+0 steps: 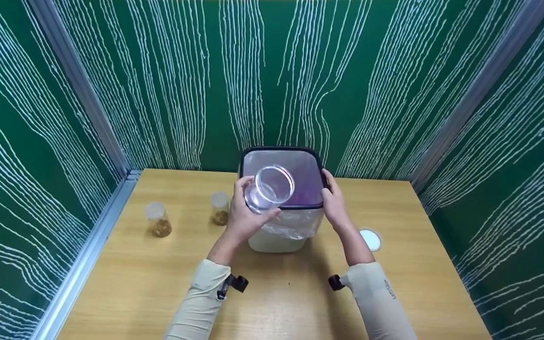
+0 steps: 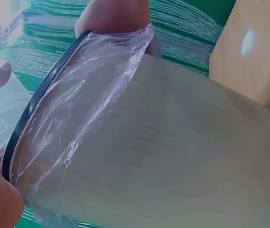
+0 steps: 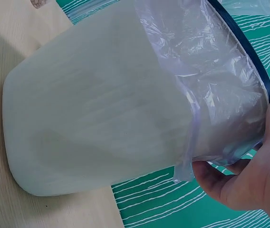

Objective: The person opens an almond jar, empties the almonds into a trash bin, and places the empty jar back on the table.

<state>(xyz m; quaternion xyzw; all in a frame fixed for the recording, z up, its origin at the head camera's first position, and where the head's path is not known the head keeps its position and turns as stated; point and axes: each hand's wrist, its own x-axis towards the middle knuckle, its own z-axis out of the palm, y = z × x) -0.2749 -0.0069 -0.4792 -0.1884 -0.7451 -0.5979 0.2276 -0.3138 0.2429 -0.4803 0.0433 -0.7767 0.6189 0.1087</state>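
Observation:
My left hand [image 1: 243,217] holds a clear plastic jar [image 1: 268,191], tilted, above the front left part of a pale trash bin [image 1: 276,244]. No contents show inside the jar. The bin has a dark rim [image 2: 28,111] and a clear plastic liner [image 3: 216,90], whose edge is folded down over the outside. On the bin's right side, my right hand [image 1: 334,200] grips the rim, with fingers at the liner. In the left wrist view the jar is only partly seen behind the rim.
Two lidded clear jars with brown contents stand to the left, one farther out [image 1: 159,221] and one closer to the bin [image 1: 220,208]. A round white lid [image 1: 370,240] lies right of the bin. Green patterned walls [image 1: 234,71] enclose the wooden table [image 1: 158,288].

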